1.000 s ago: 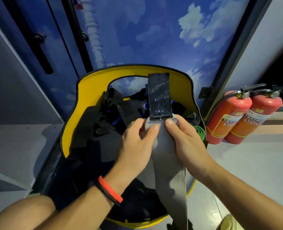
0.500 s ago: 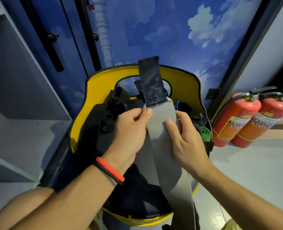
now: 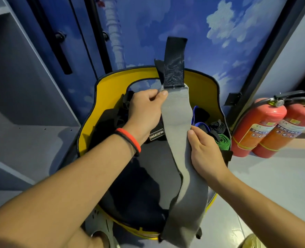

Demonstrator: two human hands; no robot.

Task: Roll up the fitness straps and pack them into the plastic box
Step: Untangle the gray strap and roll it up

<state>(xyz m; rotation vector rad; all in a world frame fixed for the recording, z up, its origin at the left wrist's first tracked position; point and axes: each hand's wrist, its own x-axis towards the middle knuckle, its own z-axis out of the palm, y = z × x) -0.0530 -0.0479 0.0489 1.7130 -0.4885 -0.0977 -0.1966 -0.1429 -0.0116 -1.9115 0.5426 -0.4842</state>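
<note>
a black tag [image 3: 156, 135] inside the yellow box [image 3: 112, 83] bears white lettering i cannot read. two red fire extinguishers [image 3: 257, 126] carry labels too small to read. one grey strap [image 3: 176, 111] stands above the box. the left hand [image 3: 144, 111] pinches its upper edge and the right hand [image 3: 205, 151] grips lower.

- Left hand [image 3: 146, 108], forearm stretched up from lower left, pinches the grey strap [image 3: 176, 111] near its top.
- Right hand [image 3: 207, 153] grips the strap's right edge lower down, thumb on front.
</note>
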